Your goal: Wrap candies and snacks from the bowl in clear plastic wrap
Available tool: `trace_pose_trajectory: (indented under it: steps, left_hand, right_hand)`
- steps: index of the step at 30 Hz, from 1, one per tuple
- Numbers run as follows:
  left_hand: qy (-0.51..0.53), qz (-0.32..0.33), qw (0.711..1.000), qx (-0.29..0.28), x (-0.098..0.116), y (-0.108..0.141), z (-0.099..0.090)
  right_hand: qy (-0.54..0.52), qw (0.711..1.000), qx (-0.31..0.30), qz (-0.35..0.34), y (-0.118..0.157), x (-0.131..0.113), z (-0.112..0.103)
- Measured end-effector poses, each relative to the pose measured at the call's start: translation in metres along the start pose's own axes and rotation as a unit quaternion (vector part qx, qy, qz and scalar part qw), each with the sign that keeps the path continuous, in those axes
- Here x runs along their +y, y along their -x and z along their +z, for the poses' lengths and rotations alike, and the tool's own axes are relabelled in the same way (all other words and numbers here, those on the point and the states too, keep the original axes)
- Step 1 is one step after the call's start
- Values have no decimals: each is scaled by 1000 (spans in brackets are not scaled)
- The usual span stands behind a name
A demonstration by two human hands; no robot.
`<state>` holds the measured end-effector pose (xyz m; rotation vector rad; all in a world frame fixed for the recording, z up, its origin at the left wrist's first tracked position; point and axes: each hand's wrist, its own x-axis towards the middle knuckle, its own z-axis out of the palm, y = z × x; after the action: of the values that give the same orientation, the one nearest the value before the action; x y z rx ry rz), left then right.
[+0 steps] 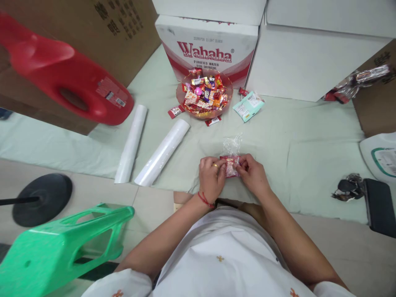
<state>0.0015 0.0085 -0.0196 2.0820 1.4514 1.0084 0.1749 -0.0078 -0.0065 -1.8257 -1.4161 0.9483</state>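
Both of my hands grip a small red-and-pink candy packet (230, 166) just above the near edge of the cloth-covered table. My left hand (210, 175), with a ring and a red string bracelet, pinches its left side. On its right side my right hand (253, 172) pinches with thumb and fingers. A crumpled clear plastic wrapper (232, 144) sticks up behind the packet; whether it is joined to it I cannot tell. Farther back stands a clear bowl (179, 98) heaped with wrapped candies (206, 93).
Two white rolls (162, 152) lie on the left. A red jug (71, 78) stands before a brown carton. A Wahaha box (210, 53) backs the bowl, with a mint-green packet (248, 106) beside it. Keys (349, 187) and a phone (380, 206) lie right. A green stool (62, 247) is lower left.
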Motion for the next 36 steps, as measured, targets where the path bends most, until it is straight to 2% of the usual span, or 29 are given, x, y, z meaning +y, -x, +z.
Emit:
trace_pose_trajectory:
  steps: [2,4,6,9,12,14,17,20,23,26,28,31,33,35,36]
  left_hand:
    - [12,84,996,-7,4,5,-2]
    - [26,145,988,-52,5,10,-2]
    - [13,160,982,-101,4,11,-1]
    - [-21,161,976,-143,1,11,2]
    - [-28,163,976,-138,-2,11,4]
    - [-26,163,978,-126,-2,12,5]
    - [-24,159,979,-126,-2,12,6]
    - [-22,157,978,-132,-2,12,7]
    - [-15,164,978,-128,-2,12,6]
    - [-6,168,977,-129,-3,11,6]
    - [-3,170,977,-131,-3,11,6]
    - [-4,171,976,-135,-3,10,7]
    - [-3,169,976,-140,-3,10,7]
    - [-1,166,975,-147,-2,10,6]
    - [-1,164,975,-151,-2,9,6]
  right_hand:
    - [-28,999,-17,5,-2,1,-2]
    - [-70,997,-34,14,-5,4,-9]
    - [-83,996,-11,30,-13,5,-22]
    - [-10,997,61,38,-40,4,-45]
    - [104,991,73,-38,-80,-3,-57]
    - [166,977,43,-128,-107,-10,-53]
    - [213,952,-90,-202,-138,-23,-37]
    - [176,943,-220,-177,-155,-39,-28]
    - [71,949,-282,-120,-162,-56,-36]
    - [27,937,-338,-89,-164,-68,-52]
    - [-6,943,-324,-71,-166,-71,-59]
    - [-45,970,-235,-52,-170,-72,-59]
    - [12,976,-206,-73,-173,-76,-53]
    - [120,958,-236,-107,-175,-83,-44]
    - [180,938,-270,-119,-176,-88,-39]
